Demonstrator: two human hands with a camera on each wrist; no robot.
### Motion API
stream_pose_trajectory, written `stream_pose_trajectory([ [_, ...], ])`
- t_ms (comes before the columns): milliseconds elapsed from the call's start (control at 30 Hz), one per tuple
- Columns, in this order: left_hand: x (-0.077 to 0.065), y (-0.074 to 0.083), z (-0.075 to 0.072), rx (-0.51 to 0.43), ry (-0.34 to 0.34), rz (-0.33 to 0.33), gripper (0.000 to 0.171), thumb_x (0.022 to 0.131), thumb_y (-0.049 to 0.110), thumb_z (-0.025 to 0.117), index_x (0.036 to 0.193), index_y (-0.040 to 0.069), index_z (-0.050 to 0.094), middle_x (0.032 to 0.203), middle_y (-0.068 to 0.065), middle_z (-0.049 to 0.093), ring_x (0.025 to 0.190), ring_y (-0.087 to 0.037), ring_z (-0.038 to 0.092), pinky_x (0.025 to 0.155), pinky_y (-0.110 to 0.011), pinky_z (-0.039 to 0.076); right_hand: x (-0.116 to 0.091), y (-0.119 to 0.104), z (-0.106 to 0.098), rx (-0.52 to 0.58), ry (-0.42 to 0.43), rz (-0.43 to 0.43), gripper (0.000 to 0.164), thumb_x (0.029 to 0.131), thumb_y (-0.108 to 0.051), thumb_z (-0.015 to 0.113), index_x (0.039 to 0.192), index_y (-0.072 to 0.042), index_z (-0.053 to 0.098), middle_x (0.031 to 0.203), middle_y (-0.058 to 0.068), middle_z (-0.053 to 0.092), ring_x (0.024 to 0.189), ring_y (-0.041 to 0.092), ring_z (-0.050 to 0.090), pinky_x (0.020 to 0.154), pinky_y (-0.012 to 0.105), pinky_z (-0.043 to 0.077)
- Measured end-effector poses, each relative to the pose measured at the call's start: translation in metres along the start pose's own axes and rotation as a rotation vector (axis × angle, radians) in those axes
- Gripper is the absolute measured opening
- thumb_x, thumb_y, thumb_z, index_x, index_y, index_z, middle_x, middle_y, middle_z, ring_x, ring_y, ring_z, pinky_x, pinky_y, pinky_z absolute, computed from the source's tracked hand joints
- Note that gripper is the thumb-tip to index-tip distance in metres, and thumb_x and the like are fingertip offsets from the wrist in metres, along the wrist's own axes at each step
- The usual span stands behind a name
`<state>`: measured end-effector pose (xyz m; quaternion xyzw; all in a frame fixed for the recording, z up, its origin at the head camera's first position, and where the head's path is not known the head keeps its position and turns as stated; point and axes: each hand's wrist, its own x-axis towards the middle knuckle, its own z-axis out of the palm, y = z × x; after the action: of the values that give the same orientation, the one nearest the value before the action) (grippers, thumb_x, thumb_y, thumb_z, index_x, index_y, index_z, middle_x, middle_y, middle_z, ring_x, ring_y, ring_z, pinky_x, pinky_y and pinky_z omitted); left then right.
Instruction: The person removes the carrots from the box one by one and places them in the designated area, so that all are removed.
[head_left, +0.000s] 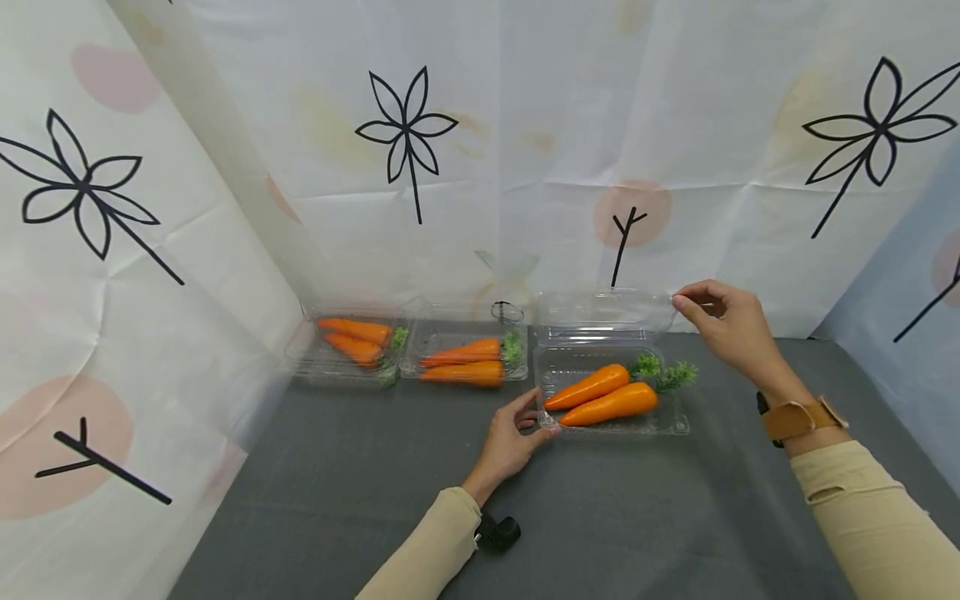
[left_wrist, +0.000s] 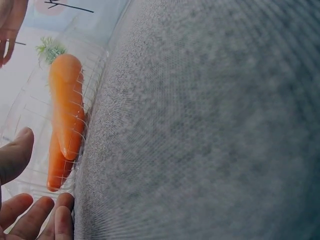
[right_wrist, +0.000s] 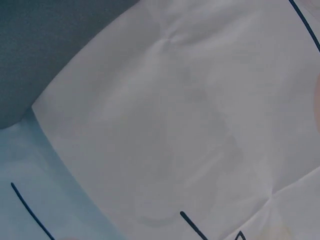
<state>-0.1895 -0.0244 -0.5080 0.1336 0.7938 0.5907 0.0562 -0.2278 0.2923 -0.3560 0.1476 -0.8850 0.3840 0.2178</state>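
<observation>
A clear plastic clamshell container [head_left: 615, 429] stands on the grey table with its lid [head_left: 607, 312] raised at the back. Two orange carrots [head_left: 611, 405] with green tops [head_left: 675, 377] lie inside, tips toward the left; the greens reach over the right side. My left hand [head_left: 508, 442] holds the container's front left corner, thumb along the front and curled fingers at the left side. At the lid's upper right corner, my right hand [head_left: 731, 325] pinches the edge between thumb and forefinger. The left wrist view shows the carrots [left_wrist: 66, 110] close beyond my fingers.
Two more clear containers, each with two carrots, stand in a row to the left: the middle one [head_left: 408, 367] and the far left one [head_left: 300, 367]. A white patterned cloth [head_left: 525, 125] rises behind the grey table [head_left: 360, 483] and along both sides.
</observation>
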Motion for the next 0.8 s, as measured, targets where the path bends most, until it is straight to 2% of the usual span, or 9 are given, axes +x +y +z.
stream_pose_trajectory([
  [133,0.001,0.0,0.0,0.006,-0.003,-0.005,0.07,0.091,0.017,0.079,0.152,0.009,0.047,0.149,-0.008,0.053,0.121,-0.02,0.063,0.104,-0.036,0.05,0.014,0.007,0.003,0.045,0.01,0.097,0.032,0.104,-0.022,0.061,0.121,0.004,0.068,0.107,0.018,0.067,0.088,-0.008,0.056,0.077,0.009,0.045],
  [367,0.0,0.002,0.0,-0.013,-0.007,0.014,0.069,0.091,0.015,0.078,0.152,0.007,0.047,0.149,-0.011,0.052,0.122,-0.025,0.062,0.104,-0.042,0.049,0.035,0.021,0.007,0.154,0.025,0.238,0.044,0.104,-0.031,0.059,0.129,0.005,0.063,0.102,-0.007,0.066,0.089,0.003,0.061,0.078,0.018,0.052],
  [467,0.0,0.001,0.001,-0.021,-0.008,0.014,0.068,0.092,0.015,0.078,0.152,0.007,0.047,0.149,-0.01,0.052,0.123,-0.026,0.061,0.105,-0.044,0.048,0.042,0.025,0.01,0.173,0.03,0.275,0.048,0.104,-0.033,0.058,0.132,0.006,0.061,0.101,-0.011,0.065,0.089,0.003,0.062,0.081,0.019,0.054],
  [667,0.0,0.002,0.001,-0.011,-0.012,0.014,0.068,0.092,0.016,0.077,0.152,0.008,0.046,0.15,-0.01,0.051,0.123,-0.027,0.061,0.105,-0.044,0.048,0.057,0.03,0.016,0.189,0.026,0.3,0.051,0.104,-0.034,0.057,0.132,0.009,0.059,0.102,-0.004,0.065,0.088,0.002,0.061,0.08,0.015,0.054],
  [800,0.0,0.002,0.0,-0.005,-0.018,0.009,0.068,0.093,0.017,0.077,0.153,0.008,0.046,0.15,-0.01,0.051,0.124,-0.026,0.061,0.105,-0.043,0.048,0.064,0.031,0.019,0.194,-0.002,0.326,0.052,0.106,-0.033,0.054,0.133,0.011,0.057,0.111,0.013,0.065,0.09,0.005,0.061,0.08,0.013,0.053],
])
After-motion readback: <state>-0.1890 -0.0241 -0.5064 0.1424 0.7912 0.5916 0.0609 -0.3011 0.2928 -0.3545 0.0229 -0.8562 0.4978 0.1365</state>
